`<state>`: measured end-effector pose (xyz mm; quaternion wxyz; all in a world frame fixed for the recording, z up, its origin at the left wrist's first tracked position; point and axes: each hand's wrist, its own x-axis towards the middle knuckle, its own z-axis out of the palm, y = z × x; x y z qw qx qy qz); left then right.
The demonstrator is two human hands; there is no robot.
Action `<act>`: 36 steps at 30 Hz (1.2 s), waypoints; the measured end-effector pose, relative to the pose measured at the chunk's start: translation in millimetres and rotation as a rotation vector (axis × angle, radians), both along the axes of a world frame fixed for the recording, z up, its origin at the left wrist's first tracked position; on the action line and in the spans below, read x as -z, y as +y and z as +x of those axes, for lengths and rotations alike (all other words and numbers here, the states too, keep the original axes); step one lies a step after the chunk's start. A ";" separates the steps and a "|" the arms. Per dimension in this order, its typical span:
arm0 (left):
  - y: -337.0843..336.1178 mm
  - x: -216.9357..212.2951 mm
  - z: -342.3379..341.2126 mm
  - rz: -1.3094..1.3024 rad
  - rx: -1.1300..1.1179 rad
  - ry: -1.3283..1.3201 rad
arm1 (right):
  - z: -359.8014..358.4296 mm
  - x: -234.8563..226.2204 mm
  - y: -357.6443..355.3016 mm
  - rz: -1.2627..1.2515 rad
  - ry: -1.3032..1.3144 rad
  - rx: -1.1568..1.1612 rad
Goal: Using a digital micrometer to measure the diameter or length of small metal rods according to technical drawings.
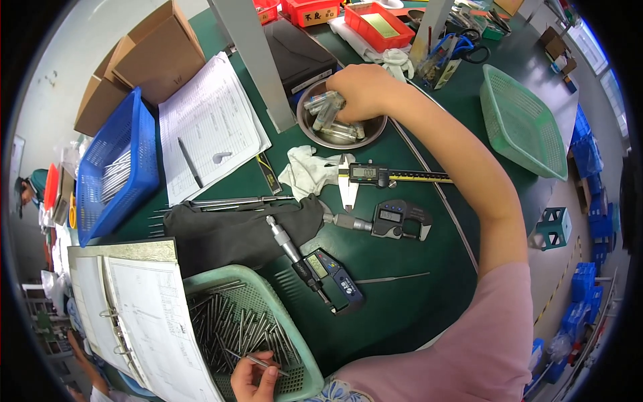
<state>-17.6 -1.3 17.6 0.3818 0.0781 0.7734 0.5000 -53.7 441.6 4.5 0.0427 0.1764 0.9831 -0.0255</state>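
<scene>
At the bottom edge, my left hand (pixel 253 379) pinches a slim metal pin (pixel 258 360) between thumb and fingers. It is over the near end of a pale green basket (pixel 309 358), where many similar metal pins (pixel 234 325) lie in a heap. My right arm stretches far across the bench. At its end my right hand (pixel 358 90) is over a round metal bowl (pixel 355 143) and dips in from the far right rim. Clear tubes (pixel 328 112) with small things inside fill the bowl. My right fingertips are hidden among them, against one tilted tube.
On the green bench lie two digital micrometers (pixel 315 268) (pixel 395 220), a digital caliper (pixel 375 174), a white glove (pixel 305 171) and a dark cloth (pixel 234 234). Around them are an open binder (pixel 147 308), papers (pixel 207 120), a blue basket (pixel 137 144), a grey post (pixel 258 67) and a green basket (pixel 522 120).
</scene>
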 end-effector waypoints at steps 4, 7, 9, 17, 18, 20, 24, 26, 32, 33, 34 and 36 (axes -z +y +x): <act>-4.5 2.2 -1.6 0.029 -0.005 -0.038 | -2.3 -5.5 -1.1 0.034 0.003 0.030; -1.6 -0.1 -0.3 0.043 -0.036 -0.063 | 3.7 -12.7 -8.9 0.163 -0.020 0.119; 2.2 -4.7 0.5 0.015 -0.037 -0.068 | 9.7 -9.8 -12.2 0.258 0.312 -0.177; -0.3 -1.9 -3.1 0.031 -0.030 -0.042 | -1.8 11.8 -17.3 -0.035 0.285 -0.368; -0.9 -1.2 -2.6 0.034 -0.035 -0.051 | -2.9 14.9 -16.7 0.029 0.294 -0.396; 1.0 -3.2 -3.8 0.033 -0.016 -0.042 | -9.4 18.1 -18.5 0.083 0.250 -0.386; -5.3 -0.4 -3.5 0.050 0.040 -0.016 | -19.6 20.6 -21.0 0.179 0.128 -0.314; -3.5 2.4 1.6 0.055 -0.042 -0.025 | -22.7 16.2 -27.0 0.183 0.057 -0.280; -5.2 11.6 -5.0 0.082 0.051 0.160 | -25.7 23.5 -35.6 0.249 0.037 -0.187; -5.0 9.7 -7.5 0.088 0.080 0.214 | -28.9 23.4 -33.2 0.165 0.085 -0.198; -6.9 11.5 -8.1 0.111 0.061 0.215 | -28.8 24.8 -34.8 0.151 0.195 -0.274; -7.7 13.4 -8.1 0.148 0.077 0.326 | -30.1 30.9 -27.1 0.119 0.223 -0.310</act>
